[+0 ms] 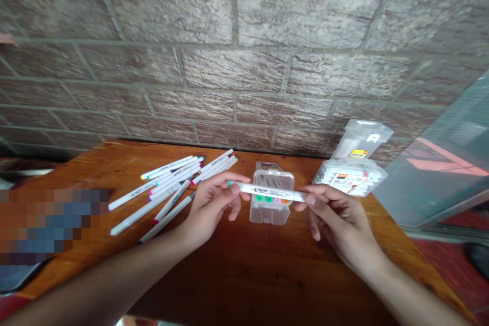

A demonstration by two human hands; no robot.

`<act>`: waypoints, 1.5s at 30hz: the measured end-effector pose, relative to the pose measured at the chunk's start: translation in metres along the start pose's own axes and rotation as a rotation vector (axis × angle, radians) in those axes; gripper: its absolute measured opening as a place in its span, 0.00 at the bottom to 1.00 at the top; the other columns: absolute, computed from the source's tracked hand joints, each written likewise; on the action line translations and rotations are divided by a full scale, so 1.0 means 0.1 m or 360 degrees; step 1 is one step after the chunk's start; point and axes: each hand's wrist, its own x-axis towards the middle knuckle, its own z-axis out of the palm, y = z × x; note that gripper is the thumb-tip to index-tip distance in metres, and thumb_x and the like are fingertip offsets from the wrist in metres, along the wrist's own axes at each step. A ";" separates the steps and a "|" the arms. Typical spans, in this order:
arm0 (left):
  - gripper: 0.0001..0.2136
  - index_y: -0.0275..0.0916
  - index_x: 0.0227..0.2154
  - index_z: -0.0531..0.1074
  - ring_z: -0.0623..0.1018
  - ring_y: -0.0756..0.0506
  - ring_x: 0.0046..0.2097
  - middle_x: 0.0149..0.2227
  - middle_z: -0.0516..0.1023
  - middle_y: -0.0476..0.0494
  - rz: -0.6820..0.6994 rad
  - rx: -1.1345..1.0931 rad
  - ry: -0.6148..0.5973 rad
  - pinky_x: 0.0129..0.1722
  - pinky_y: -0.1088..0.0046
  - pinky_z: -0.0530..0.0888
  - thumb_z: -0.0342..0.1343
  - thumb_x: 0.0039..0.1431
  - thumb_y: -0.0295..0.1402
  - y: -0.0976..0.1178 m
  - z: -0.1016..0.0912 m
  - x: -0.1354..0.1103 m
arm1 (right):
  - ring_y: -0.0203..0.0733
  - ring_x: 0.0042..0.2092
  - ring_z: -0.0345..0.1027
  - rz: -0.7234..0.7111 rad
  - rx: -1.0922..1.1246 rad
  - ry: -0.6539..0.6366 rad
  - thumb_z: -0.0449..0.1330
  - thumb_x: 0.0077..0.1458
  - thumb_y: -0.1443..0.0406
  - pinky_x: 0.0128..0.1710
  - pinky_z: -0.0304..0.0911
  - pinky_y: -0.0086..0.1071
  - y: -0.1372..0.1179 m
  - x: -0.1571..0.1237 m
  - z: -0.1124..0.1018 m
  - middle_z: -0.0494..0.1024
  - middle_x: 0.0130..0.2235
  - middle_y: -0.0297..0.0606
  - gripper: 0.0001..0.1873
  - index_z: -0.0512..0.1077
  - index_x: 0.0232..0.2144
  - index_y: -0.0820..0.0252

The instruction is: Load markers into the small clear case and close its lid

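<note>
A white marker (269,192) with dark print along its barrel is held level between my two hands. My left hand (214,201) pinches its left end, where a bit of teal shows at the tip. Thumb and fingers of my right hand (338,216) grip the other end. Just behind the marker stands a clear plastic case (270,216) with several markers in it, their round coloured ends facing me in green, pink and orange. To the left of my left hand lies a loose pile of white markers (171,178) with differently coloured ends.
At the right back sits a second clear case (349,178), its lid raised, with markers inside. Everything rests on a brown wooden table (244,275) against a brick wall (244,71). A blurred-out patch (53,226) covers the table's left end. A grey panel stands at the right.
</note>
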 end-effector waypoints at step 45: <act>0.15 0.44 0.50 0.83 0.81 0.45 0.38 0.44 0.82 0.40 0.0998 0.1212 -0.0516 0.34 0.73 0.78 0.68 0.60 0.25 0.54 0.66 0.46 | 0.43 0.32 0.74 -0.1162 -0.1310 0.0119 0.61 0.68 0.65 0.33 0.73 0.36 0.02 0.42 -0.21 0.82 0.38 0.41 0.11 0.77 0.52 0.56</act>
